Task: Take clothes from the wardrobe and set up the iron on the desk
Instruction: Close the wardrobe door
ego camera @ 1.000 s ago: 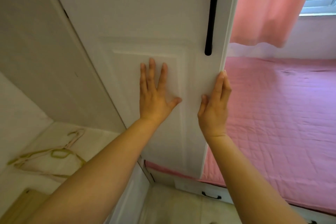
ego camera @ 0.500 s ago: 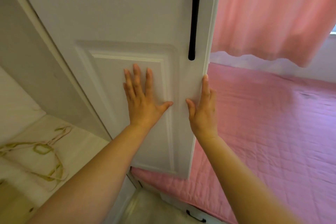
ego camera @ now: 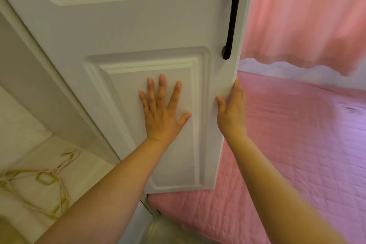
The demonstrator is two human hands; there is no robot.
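Observation:
A white panelled wardrobe door (ego camera: 138,25) with a black bar handle (ego camera: 232,25) fills the middle of the head view, standing partly open. My left hand (ego camera: 162,111) presses flat on the door's lower panel, fingers spread and straight. My right hand (ego camera: 231,111) rests on the door's free edge just below the handle, fingers straight along the edge and thumb on the front face. No clothes and no iron are in view.
Left of the door, the wardrobe's pale shelf (ego camera: 89,164) carries loose pink and yellow-green hangers (ego camera: 45,178). Right of the door lies a bed with a pink quilt (ego camera: 297,144), and a pink curtain (ego camera: 307,16) hangs above it.
Both hands keep their places on the door. The door fills more of the view, and the window at the upper right has dropped out of sight.

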